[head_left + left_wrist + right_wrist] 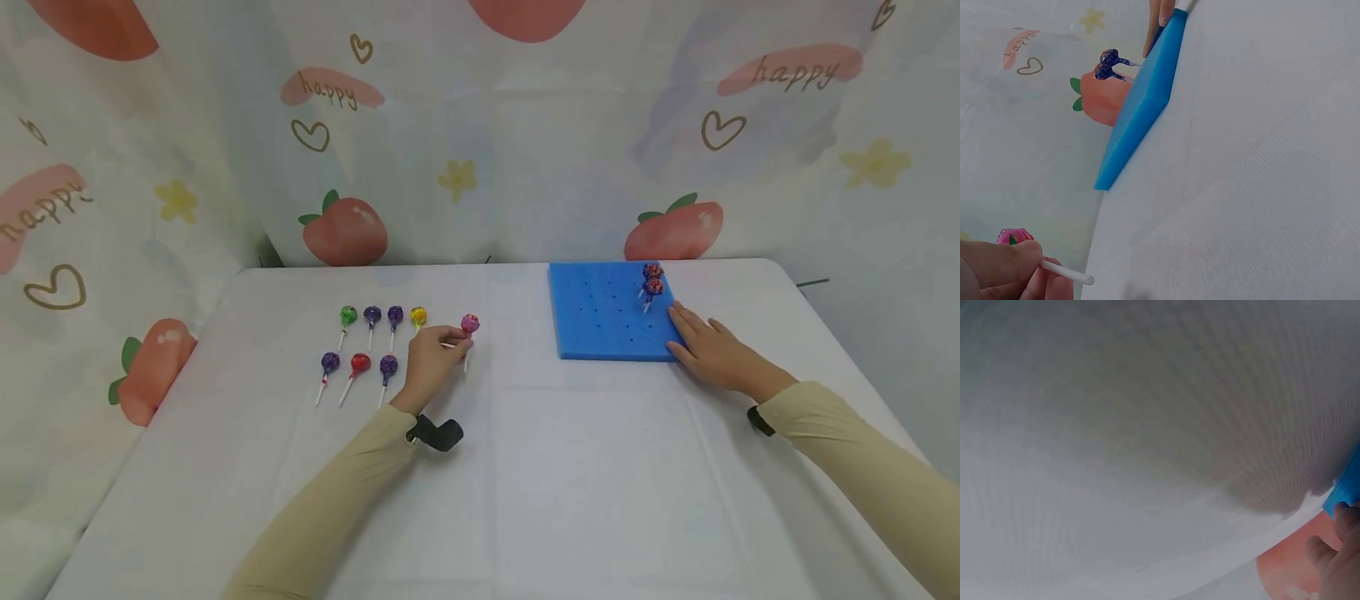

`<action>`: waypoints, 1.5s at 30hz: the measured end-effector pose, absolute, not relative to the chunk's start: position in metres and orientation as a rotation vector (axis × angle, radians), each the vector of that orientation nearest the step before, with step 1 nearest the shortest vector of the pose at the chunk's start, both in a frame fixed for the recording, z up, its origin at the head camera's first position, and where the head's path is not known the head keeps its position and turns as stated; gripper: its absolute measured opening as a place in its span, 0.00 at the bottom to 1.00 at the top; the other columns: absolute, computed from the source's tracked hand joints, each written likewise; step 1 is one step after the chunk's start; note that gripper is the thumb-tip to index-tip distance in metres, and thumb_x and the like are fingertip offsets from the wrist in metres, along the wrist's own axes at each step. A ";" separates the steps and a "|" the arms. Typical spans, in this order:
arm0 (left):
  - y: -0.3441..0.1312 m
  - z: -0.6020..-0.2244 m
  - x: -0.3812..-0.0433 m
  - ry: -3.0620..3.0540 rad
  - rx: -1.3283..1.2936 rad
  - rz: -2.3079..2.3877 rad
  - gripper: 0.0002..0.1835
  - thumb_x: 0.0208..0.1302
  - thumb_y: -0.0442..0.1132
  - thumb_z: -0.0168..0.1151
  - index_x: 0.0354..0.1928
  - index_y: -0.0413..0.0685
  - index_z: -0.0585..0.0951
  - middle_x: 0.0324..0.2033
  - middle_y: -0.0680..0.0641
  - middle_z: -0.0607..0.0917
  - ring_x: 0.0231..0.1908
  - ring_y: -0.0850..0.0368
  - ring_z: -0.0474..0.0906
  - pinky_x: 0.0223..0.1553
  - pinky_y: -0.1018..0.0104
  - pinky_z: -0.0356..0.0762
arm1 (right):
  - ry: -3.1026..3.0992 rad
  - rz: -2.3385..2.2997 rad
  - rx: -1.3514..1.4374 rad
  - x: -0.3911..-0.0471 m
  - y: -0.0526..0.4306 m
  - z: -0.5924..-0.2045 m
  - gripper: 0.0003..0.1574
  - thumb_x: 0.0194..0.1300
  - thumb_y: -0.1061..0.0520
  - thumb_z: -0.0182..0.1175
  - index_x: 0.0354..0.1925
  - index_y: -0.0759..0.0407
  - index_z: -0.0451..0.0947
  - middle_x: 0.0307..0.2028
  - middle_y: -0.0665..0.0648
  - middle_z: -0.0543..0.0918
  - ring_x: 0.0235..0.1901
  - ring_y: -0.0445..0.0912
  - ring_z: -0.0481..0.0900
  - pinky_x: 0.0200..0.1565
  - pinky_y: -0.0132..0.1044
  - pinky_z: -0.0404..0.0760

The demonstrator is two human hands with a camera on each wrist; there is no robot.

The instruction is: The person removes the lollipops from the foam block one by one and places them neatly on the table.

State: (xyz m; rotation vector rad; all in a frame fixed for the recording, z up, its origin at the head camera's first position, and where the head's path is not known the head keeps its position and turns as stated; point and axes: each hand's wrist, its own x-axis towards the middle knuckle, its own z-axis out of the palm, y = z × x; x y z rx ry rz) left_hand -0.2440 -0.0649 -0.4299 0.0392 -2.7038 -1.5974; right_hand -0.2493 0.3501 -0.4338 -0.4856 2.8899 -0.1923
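My left hand (435, 360) pinches a pink lollipop (470, 323) between thumb and fingers, just below its candy head. In the left wrist view the white stick (1067, 272) points out past the thumb. My right hand (711, 350) lies with extended fingers against the right edge of a blue board (600, 333) dotted with small holes. Two dark lollipops with red-patterned wrappers (653, 287) stand in the board near its far right corner. In the right wrist view, only part of the right hand (1341, 565) and a corner of the board show.
Left of my left hand, lollipops lie in two rows: a green one (348, 316), a yellow one (418, 316), a red one (360, 363) and several purple ones (330, 362). The white tabletop (570, 483) meets a patterned cloth backdrop (525, 167) behind.
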 end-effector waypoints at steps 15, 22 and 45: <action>-0.094 -0.437 -0.227 -2.766 0.165 -1.491 0.10 0.57 0.40 0.67 0.39 0.42 0.85 0.34 0.44 0.87 0.26 0.60 0.82 0.29 0.73 0.77 | 2.873 -0.198 -0.487 -0.250 0.349 -0.431 0.44 0.74 0.46 0.38 0.70 0.75 0.37 0.70 0.76 0.43 0.70 0.68 0.43 0.65 0.68 0.42; -0.104 -0.436 -0.219 -2.809 0.205 -1.444 0.10 0.58 0.41 0.66 0.38 0.43 0.85 0.33 0.45 0.87 0.27 0.59 0.80 0.27 0.74 0.73 | 2.879 -0.185 -0.498 -0.252 0.350 -0.433 0.43 0.74 0.46 0.37 0.70 0.76 0.36 0.70 0.76 0.43 0.70 0.68 0.43 0.65 0.68 0.42; -0.124 -0.444 -0.198 -2.828 0.231 -1.279 0.09 0.57 0.38 0.67 0.37 0.40 0.85 0.31 0.44 0.86 0.31 0.55 0.80 0.27 0.72 0.73 | 2.875 -0.168 -0.501 -0.252 0.349 -0.433 0.44 0.74 0.46 0.38 0.70 0.76 0.36 0.70 0.76 0.42 0.70 0.68 0.43 0.65 0.69 0.44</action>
